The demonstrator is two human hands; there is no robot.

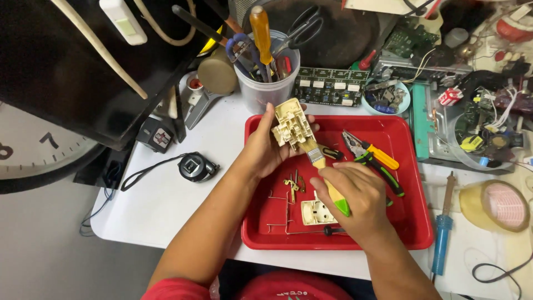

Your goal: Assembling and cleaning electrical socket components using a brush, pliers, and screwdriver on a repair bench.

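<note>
My left hand (265,151) holds a cream plastic socket housing (292,124) up over the far left corner of a red tray (413,233). My right hand (355,203) grips a paintbrush (326,175) with a yellow and green handle, and its bristles touch the housing's lower edge. In the tray below lie a cream socket faceplate (314,213), small brass contacts (292,186), thin metal strips and a small screwdriver (325,230).
Pliers and cutters (375,158) lie in the tray's far right part. A tub of tools (269,83) and a circuit board (329,86) stand behind it. A tape measure (194,166) is on the left; a blue soldering iron (442,233) and a tape roll (498,204) are on the right.
</note>
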